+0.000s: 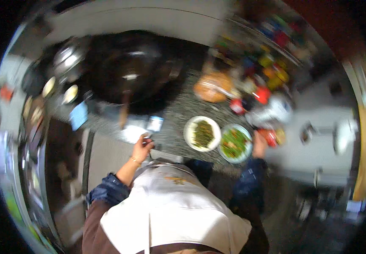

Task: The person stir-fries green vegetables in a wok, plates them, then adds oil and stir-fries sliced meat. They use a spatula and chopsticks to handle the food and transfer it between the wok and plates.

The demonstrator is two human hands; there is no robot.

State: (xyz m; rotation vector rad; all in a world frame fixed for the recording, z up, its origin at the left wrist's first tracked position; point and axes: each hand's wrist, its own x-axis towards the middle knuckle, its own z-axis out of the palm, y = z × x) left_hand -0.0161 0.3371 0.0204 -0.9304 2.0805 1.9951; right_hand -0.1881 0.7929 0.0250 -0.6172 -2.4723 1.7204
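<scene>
My left hand (143, 147) is at the counter's front edge with fingers bent; blur hides whether anything is between them. Beside it lie a white, sheet-like thing (133, 134) and a small pale blue packet or card (155, 123). My right hand (260, 144) is against the right rim of a plate of green vegetables (234, 143); its grip is unclear. Just left of that plate stands a white plate of darker chopped greens (202, 133). A large dark wok (132, 73) sits behind my left hand, with a wooden handle (124, 111) pointing towards me.
An orange item in clear plastic (214, 86), a red-capped container (261, 94) and several bags and bottles crowd the stone counter's right rear. A sink basin (316, 139) lies far right. At left are a shiny metal lid or bowl (67, 59) and a light blue cloth (78, 116).
</scene>
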